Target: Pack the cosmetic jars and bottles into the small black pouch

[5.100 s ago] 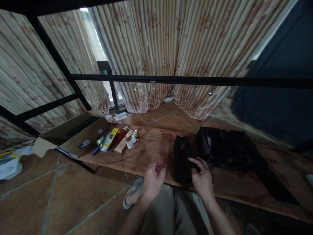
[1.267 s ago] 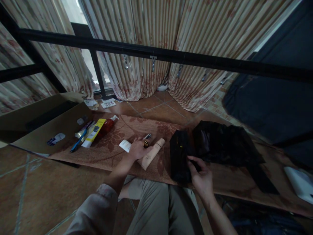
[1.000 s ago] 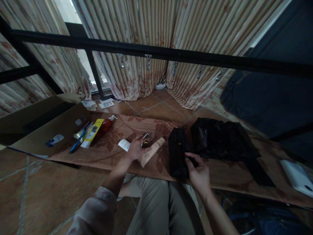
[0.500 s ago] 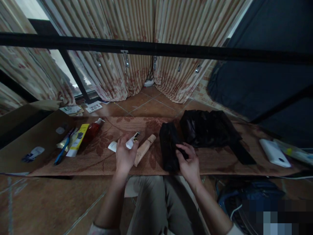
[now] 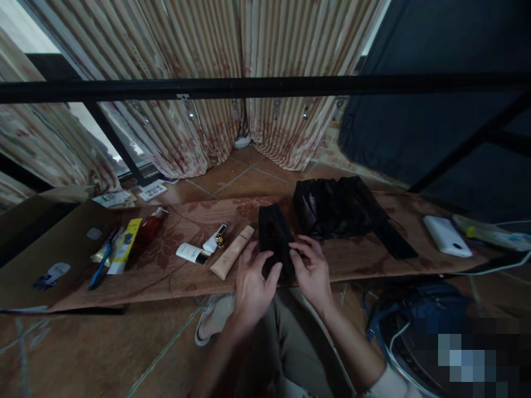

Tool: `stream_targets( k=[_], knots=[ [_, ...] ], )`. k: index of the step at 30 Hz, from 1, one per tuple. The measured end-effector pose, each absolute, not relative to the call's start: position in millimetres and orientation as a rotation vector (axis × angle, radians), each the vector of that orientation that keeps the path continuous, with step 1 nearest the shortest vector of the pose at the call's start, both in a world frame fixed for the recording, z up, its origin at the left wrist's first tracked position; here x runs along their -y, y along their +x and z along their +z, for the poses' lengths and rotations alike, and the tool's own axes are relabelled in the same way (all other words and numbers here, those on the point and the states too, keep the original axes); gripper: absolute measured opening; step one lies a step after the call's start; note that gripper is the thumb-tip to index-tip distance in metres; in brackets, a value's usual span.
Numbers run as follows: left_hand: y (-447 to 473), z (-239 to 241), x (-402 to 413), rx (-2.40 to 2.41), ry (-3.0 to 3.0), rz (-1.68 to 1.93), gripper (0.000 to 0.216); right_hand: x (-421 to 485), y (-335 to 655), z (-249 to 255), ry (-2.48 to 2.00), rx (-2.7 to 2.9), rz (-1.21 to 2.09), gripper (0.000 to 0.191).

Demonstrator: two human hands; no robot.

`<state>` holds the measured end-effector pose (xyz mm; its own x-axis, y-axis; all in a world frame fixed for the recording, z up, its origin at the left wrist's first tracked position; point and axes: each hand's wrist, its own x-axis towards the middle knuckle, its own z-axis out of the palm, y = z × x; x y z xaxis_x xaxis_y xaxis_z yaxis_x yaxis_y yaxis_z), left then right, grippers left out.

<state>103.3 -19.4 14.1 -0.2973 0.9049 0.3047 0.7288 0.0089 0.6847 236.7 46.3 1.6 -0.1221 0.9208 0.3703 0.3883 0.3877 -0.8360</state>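
A small black pouch (image 5: 274, 226) lies in front of me with its top parted, and its inside is too dark to make out. My left hand (image 5: 256, 283) curls around the near left edge of it, thumb and fingers on the fabric. On the opposite side, my right hand (image 5: 310, 270) pinches the pouch's right rim. Left of the pouch rests a beige cosmetic tube (image 5: 233, 253). Beside that tube are a white tube with a black cap (image 5: 192, 254) and a white-and-gold item (image 5: 215, 239).
A larger black bag (image 5: 338, 207) and a white device (image 5: 447, 236) sit to the right. At left are a cardboard box (image 5: 62, 260), a yellow tube (image 5: 126, 246), a blue toothbrush (image 5: 100, 266) and a red pump bottle (image 5: 150, 228). A dark rail (image 5: 265, 87) crosses beyond the bench.
My left hand has left the small white-and-gold item and come right to the black pouch. The pouch's top has opened wider, while my right hand stays at its right side.
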Motion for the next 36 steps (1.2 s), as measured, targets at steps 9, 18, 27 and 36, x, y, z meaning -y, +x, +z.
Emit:
stream_targets(
  k=[9, 18, 27, 36],
  knots=[
    [106.2, 15.9, 21.3, -2.081, 1.706, 1.143, 0.029, -40.0, 244.5, 4.6, -1.146, 1.76, 0.633, 0.023],
    [112.9, 14.9, 22.3, -2.026, 1.689, 1.196, 0.031, -28.3, 242.6, 1.2, -1.172, 1.832, 0.67, 0.031],
    [109.9, 1.7, 18.7, -2.182, 1.539, 1.254, 0.037, -34.8, 247.5, -11.7, -1.211, 1.815, 0.598, 0.031],
    [110.9, 2.3, 18.7, -2.174, 1.465, 1.313, 0.036, -34.3, 248.3, -13.1, -1.257, 1.788, 0.595, 0.03]
  ],
)
